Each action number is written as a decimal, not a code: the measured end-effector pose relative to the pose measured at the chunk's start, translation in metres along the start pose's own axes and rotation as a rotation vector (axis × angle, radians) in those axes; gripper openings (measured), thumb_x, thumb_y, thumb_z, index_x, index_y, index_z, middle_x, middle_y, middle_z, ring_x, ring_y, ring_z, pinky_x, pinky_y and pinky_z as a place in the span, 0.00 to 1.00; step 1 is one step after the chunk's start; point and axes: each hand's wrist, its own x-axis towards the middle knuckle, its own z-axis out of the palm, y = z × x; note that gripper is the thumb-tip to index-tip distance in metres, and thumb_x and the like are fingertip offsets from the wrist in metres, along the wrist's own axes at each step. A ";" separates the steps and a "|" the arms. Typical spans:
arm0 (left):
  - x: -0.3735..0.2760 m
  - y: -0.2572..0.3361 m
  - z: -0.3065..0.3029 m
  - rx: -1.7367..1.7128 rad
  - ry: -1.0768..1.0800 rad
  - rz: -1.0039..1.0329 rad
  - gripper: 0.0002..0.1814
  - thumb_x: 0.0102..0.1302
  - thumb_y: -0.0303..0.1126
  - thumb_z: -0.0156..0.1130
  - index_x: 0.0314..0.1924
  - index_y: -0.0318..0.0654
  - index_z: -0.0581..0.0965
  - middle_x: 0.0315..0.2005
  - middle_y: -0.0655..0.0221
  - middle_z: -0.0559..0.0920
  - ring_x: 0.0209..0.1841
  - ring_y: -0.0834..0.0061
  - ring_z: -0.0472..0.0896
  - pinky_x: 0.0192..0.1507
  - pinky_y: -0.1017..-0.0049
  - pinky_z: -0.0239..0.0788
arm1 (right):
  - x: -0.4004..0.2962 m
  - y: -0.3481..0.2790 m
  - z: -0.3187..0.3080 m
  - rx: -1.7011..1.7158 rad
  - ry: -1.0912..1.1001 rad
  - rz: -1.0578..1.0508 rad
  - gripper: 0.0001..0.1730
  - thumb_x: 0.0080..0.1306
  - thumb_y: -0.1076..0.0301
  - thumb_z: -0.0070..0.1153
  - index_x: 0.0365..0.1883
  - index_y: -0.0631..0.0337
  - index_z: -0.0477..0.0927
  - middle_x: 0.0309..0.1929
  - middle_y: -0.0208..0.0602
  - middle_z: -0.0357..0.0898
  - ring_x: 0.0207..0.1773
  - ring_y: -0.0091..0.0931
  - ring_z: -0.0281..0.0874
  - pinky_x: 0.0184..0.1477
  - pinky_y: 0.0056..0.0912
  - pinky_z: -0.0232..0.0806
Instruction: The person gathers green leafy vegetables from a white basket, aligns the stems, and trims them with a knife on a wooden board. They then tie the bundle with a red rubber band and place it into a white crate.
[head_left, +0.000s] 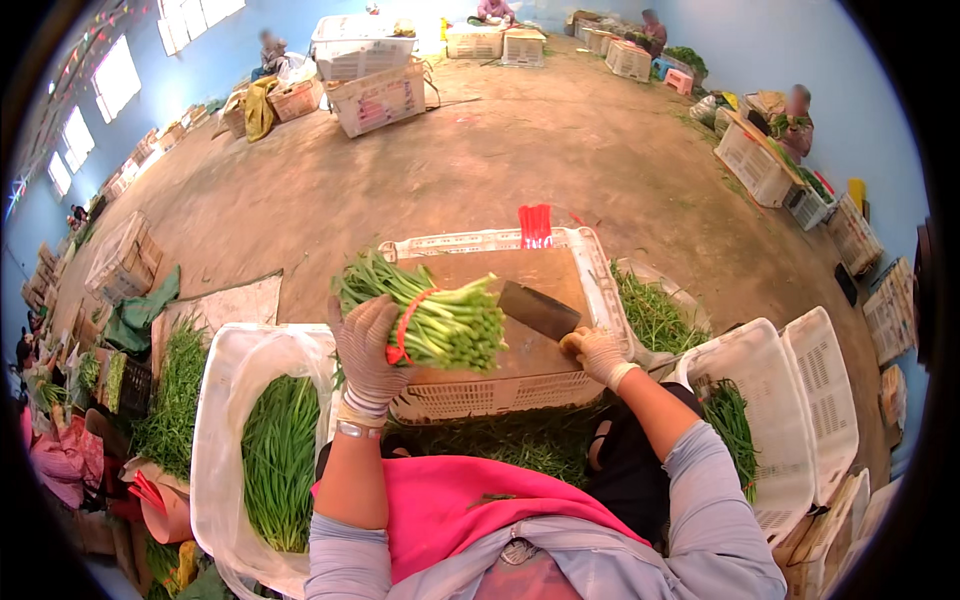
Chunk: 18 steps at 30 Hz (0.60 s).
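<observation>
My gloved left hand (367, 349) grips a thick bundle of green leafy stalks (450, 326), held above the board with the cut ends facing right. A red band (409, 324) circles the bundle. In my gloved right hand (600, 354) is the handle of a cleaver (540, 310); its broad dark blade points left, close to the stalk ends. Under both lies a brown cutting board (525, 274) on an upturned-looking white plastic crate (487, 397). Several red strips (535, 225) hang over the crate's far edge.
At my left, a white crate (206, 420) lined with clear plastic holds long green stalks (281, 457). Another white crate (780, 420) with banded greens (729, 427) stands right. Loose trimmings (649, 307) lie beyond the board's right side. Other people sit along the walls.
</observation>
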 end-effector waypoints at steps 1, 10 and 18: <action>0.001 0.002 0.000 0.026 -0.009 0.038 0.44 0.58 0.64 0.68 0.67 0.44 0.70 0.55 0.61 0.80 0.60 0.55 0.78 0.77 0.39 0.40 | -0.002 -0.003 -0.001 -0.026 -0.004 0.006 0.18 0.62 0.75 0.60 0.51 0.49 0.80 0.54 0.37 0.79 0.58 0.43 0.76 0.60 0.46 0.69; -0.006 0.050 0.017 0.043 -0.265 0.465 0.23 0.57 0.47 0.67 0.53 0.55 0.77 0.54 0.70 0.80 0.58 0.65 0.78 0.72 0.40 0.53 | -0.001 -0.088 -0.094 1.368 -0.498 0.047 0.37 0.79 0.50 0.53 0.81 0.46 0.57 0.67 0.31 0.73 0.67 0.24 0.73 0.64 0.36 0.70; -0.065 0.104 0.042 0.251 -0.788 -0.699 0.56 0.50 0.46 0.78 0.78 0.53 0.59 0.75 0.48 0.59 0.77 0.47 0.56 0.74 0.42 0.50 | -0.039 -0.083 0.049 1.760 -0.473 0.370 0.29 0.72 0.60 0.65 0.67 0.61 0.72 0.53 0.37 0.84 0.51 0.29 0.85 0.54 0.36 0.80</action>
